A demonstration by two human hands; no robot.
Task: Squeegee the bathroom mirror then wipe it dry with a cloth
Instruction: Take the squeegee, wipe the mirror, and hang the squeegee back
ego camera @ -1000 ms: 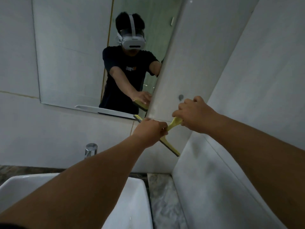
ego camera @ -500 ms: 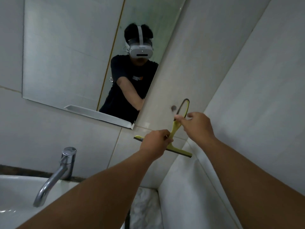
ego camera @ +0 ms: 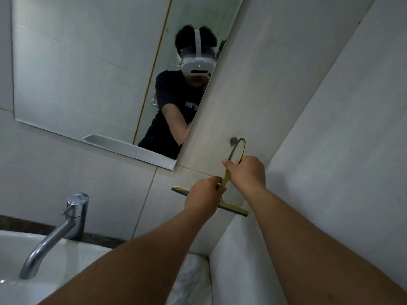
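Fingers of the right hand point(ego camera: 246, 172) close around the looped handle of the yellow squeegee point(ego camera: 229, 186); the left hand point(ego camera: 203, 194) grips the handle's lower part, just above the blade. The squeegee is held against the tiled wall point(ego camera: 253, 84), below and to the right of the mirror point(ego camera: 88, 73), its loop beside a small wall hook point(ego camera: 233, 141), possibly touching it. Faucet point(ego camera: 66, 223) and sink point(ego camera: 72, 256) lie below the mirror, to the left.
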